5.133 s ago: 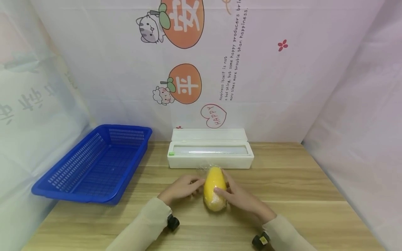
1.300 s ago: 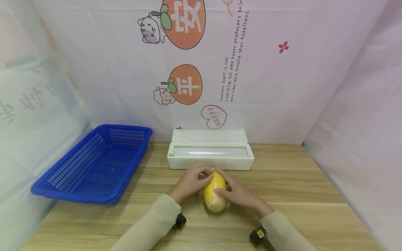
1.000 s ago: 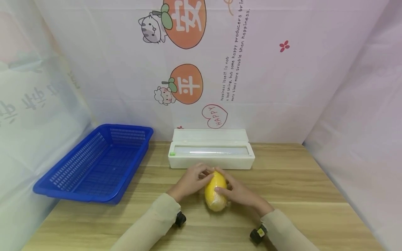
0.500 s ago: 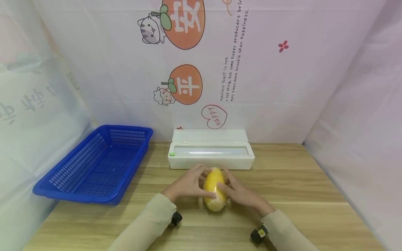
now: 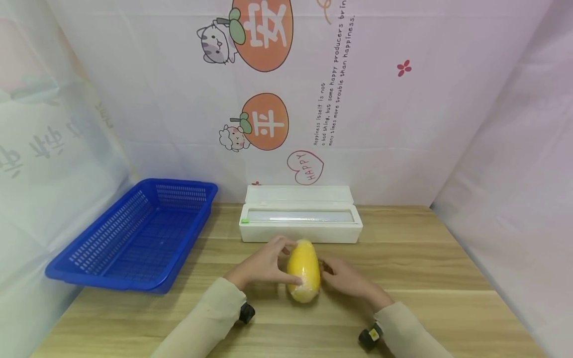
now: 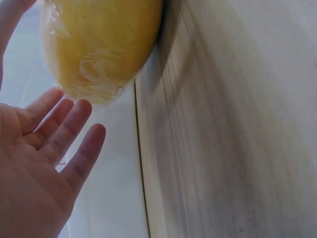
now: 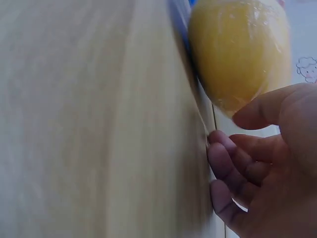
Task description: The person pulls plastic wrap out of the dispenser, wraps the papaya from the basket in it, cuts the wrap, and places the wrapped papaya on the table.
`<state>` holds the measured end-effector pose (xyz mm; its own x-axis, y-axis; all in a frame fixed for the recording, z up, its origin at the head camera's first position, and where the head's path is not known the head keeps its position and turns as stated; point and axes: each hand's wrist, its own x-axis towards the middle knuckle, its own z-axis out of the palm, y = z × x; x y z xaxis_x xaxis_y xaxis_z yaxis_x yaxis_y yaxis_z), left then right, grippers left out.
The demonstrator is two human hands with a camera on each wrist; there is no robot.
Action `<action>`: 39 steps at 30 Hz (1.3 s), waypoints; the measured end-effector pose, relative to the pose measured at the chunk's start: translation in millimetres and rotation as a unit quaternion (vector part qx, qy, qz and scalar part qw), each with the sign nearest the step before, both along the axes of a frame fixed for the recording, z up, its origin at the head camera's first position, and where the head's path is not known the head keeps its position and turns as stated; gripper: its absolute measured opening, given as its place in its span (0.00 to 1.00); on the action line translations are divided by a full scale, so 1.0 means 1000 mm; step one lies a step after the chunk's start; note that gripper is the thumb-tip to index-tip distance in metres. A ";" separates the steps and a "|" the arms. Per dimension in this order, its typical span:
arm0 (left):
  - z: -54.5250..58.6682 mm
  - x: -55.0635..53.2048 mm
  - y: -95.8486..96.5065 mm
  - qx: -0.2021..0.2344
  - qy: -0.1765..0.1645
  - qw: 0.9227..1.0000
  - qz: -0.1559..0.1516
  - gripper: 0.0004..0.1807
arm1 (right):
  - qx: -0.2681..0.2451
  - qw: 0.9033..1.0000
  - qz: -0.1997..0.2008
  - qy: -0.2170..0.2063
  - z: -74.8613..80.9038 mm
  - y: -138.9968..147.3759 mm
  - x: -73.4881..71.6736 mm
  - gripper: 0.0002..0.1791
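Note:
A smooth yellow oblong fruit (image 5: 304, 268) wrapped in clear cling film lies lengthwise on the wooden table. The left hand (image 5: 267, 264) spans its left side, thumb on the near end and fingertips at the far end. In the left wrist view, those fingers (image 6: 74, 129) are fairly straight against the wrapped end. On the fruit's right is the right hand (image 5: 346, 278), loosely curled low by the tabletop with nothing seen in it. Its thumb (image 7: 257, 111) is close to the fruit in the right wrist view; whether they touch I cannot tell.
Behind the fruit stands a white cling film dispenser (image 5: 300, 231) with its lid up and a green slider at the left. A blue plastic basket (image 5: 163, 286) sits on the left of the table (image 5: 403, 318). Printed white cloth (image 5: 380, 124) hangs around the sides.
My left hand has gone from the fruit's far end to spanning both ends. The right hand has come off its top to the right side. The fruit has shifted slightly left.

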<state>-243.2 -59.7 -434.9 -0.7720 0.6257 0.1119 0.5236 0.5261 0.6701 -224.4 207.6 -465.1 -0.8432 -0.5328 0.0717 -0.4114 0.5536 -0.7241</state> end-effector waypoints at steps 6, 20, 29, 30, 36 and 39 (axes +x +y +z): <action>-0.002 0.000 -0.003 0.022 -0.010 1.000 -0.009 0.52 | 0.073 0.994 0.016 0.074 -0.009 -0.005 0.002 0.20; -0.010 -0.002 -0.017 0.078 -0.048 0.996 -0.024 0.43 | -0.079 0.990 -0.007 -0.114 -0.002 -0.007 0.006 0.31; -0.019 -0.003 -0.021 0.086 -0.063 0.994 -0.002 0.44 | -0.175 0.967 -0.048 -0.182 0.003 -0.006 0.009 0.37; -0.019 -0.003 -0.022 0.084 -0.058 0.995 0.000 0.44 | -0.190 0.961 -0.055 -0.194 0.004 -0.006 0.010 0.38; -0.020 -0.002 -0.023 0.059 -0.011 0.998 0.017 0.45 | -0.254 0.938 -0.065 -0.227 0.009 -0.006 0.013 0.38; -0.022 -0.002 -0.024 0.055 0.000 0.998 0.016 0.46 | -0.258 0.937 -0.065 -0.225 0.012 -0.006 0.014 0.36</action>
<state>-245.4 -83.3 -457.2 -0.7913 0.5848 0.1781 0.5075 0.4659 0.7249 -210.0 202.0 -453.4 -0.9056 -0.4152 -0.0861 0.0462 0.1054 -0.9934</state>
